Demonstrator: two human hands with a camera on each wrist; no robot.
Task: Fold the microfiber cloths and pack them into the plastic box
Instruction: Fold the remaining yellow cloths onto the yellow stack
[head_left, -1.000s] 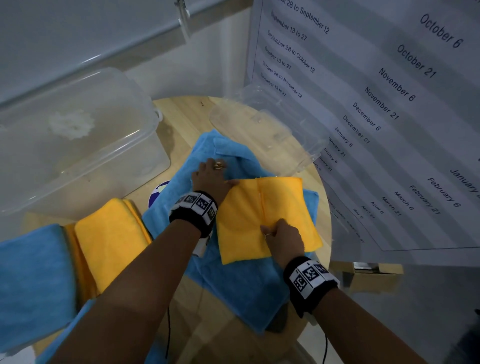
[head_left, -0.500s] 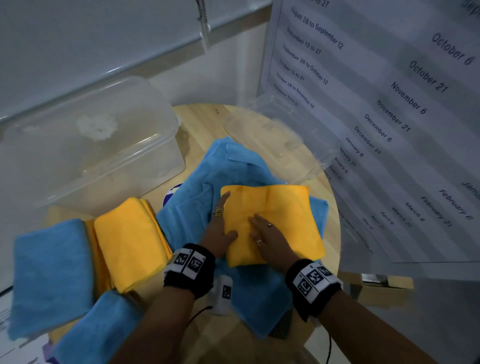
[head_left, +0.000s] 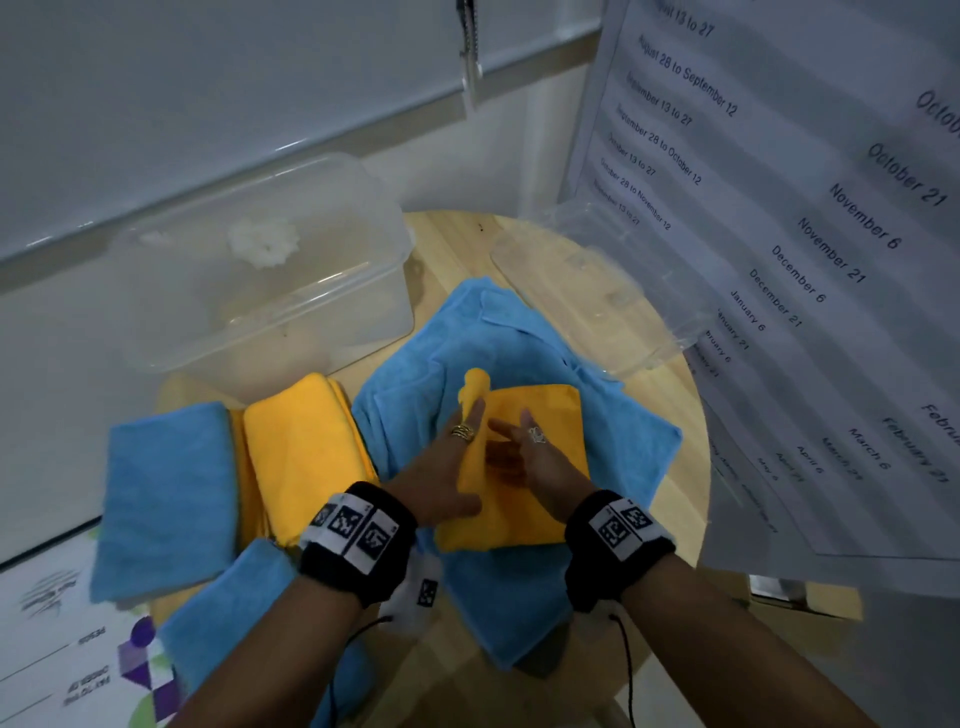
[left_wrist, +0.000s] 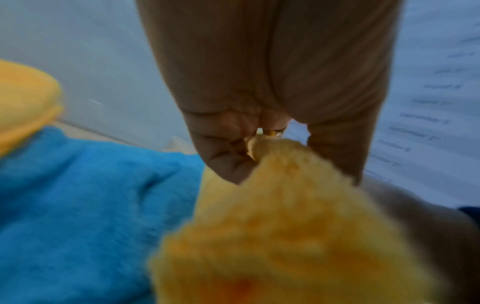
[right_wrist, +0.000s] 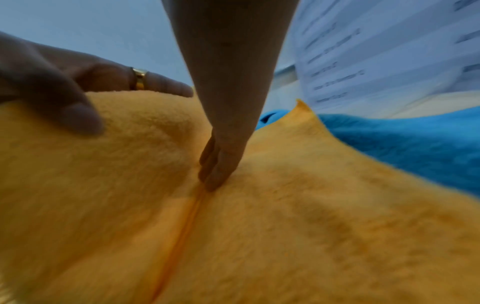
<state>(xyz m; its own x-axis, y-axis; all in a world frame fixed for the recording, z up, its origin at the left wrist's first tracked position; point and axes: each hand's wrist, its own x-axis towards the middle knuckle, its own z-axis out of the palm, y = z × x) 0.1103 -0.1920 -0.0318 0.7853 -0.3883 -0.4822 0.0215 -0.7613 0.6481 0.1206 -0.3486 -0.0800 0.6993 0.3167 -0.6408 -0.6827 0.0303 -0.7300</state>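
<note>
Looks like an office or meeting-room corner, not a home. Big printed schedule sheet (head_left: 810, 270) hanging on the right, rows of dates from August to May. Whiteboard-like panel (head_left: 208, 104) with a metal edge along the far wall. Small round wooden table (head_left: 680, 519) in the middle, printed flyer (head_left: 67, 654) near left with a purple graphic.
</note>
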